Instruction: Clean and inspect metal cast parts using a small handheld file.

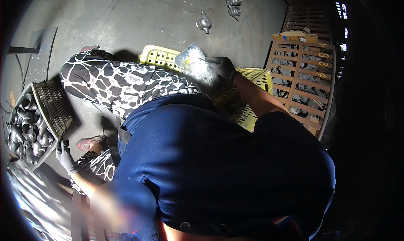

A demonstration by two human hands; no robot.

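My left hand (66, 157), in a grey glove, has its fingers closed on the near corner of a plastic basket (54, 108) at the far left. Grey metal castings (28, 129) like rounded pipe fittings fill that basket. In my right hand (224, 68), in a dark glove, is the edge of a flat metal sheet (195, 64), dull grey with bright glare on it. The sheet is tilted above a yellow perforated basket (257, 77), whose inside is mostly hidden by the sheet, my arm and my shirt.
Another yellow basket edge (162, 55) shows behind my patterned trouser leg. Several loose castings, one nearer casting (204, 22) among them, lie on the grey floor. At right stands a rust-brown slatted metal crate (299, 72) of castings, with a cardboard box (296, 36) at its far end.
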